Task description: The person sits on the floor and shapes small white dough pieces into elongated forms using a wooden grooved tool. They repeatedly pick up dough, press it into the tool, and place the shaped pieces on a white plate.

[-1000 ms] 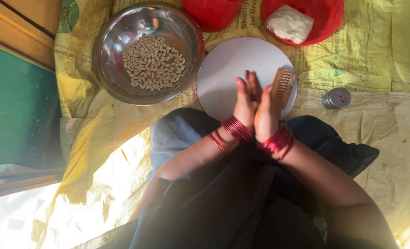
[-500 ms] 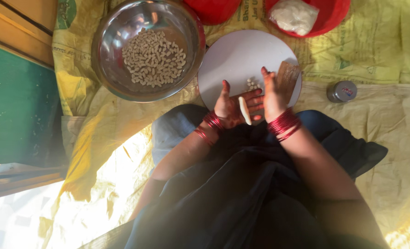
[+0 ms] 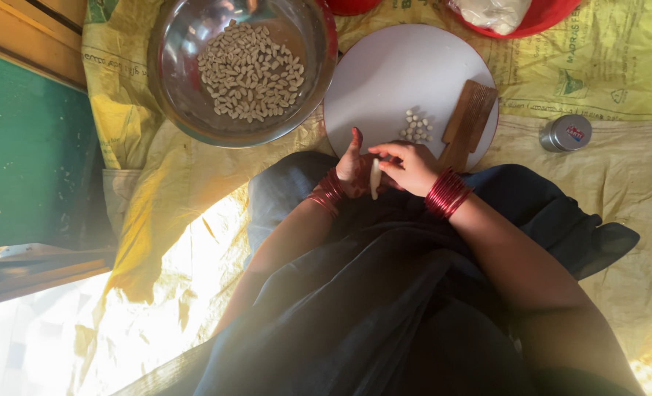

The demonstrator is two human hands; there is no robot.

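A pale dough roll stands nearly upright in view, its long axis running from the lap toward the white round board, held between both hands just below the board's near edge. The right hand has its fingertips pinched on the roll's top; the left hand cups it, fingers partly spread. Small dough pellets and a ridged wooden paddle lie on the board. A steel bowl of shaped pieces sits left, a small round tin right, all on yellow printed sacking.
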